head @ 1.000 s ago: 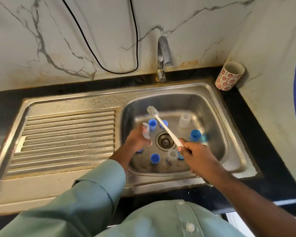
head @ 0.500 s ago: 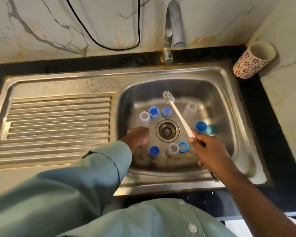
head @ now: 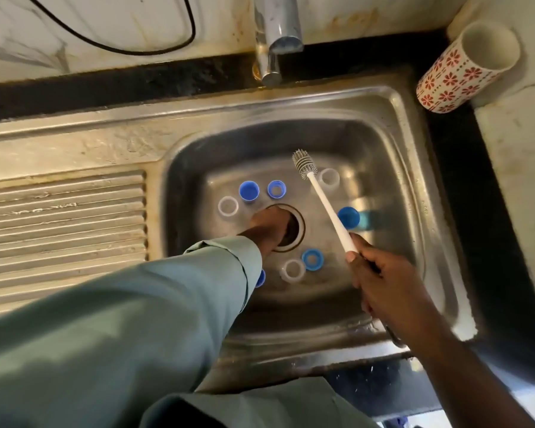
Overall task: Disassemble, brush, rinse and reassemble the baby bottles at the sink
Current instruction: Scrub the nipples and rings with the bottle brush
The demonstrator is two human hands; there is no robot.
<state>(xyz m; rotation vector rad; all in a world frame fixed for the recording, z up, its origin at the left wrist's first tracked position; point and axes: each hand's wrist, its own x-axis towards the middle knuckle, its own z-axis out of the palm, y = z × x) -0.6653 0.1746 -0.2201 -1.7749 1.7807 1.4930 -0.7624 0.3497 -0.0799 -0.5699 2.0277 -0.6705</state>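
Your right hand (head: 380, 282) grips the brush (head: 325, 202) by its handle, fingers curled round it, bristle head up and tilted toward the back of the basin, above a clear bottle (head: 329, 178). Your left hand (head: 271, 225) reaches down over the drain (head: 294, 227); its fingers are hidden from this angle, so you cannot tell whether they grip anything. Your left sleeve (head: 167, 291) blocks the near left part of the sink (head: 393, 100) and half hides a blue part (head: 260, 278) at the cuff.

Bottle parts stand scattered on the basin floor around the drain: a clear bottle (head: 228, 206) left of your left hand, a blue cap (head: 249, 190) and a blue ring (head: 276, 189) just behind it, a blue cap (head: 348, 217) right of the brush handle with a blurred blue reflection beside it, a blue ring (head: 312, 259) touching a clear bottle (head: 292, 270) at the near side.

The tap (head: 278, 35) hangs over the back rim, no water visible. A patterned cup (head: 464, 69) leans in the back right corner on the dark counter (head: 491, 211). A black cable (head: 121, 47) loops on the marble wall. The ribbed drainboard (head: 62, 223) lies left of the basin.
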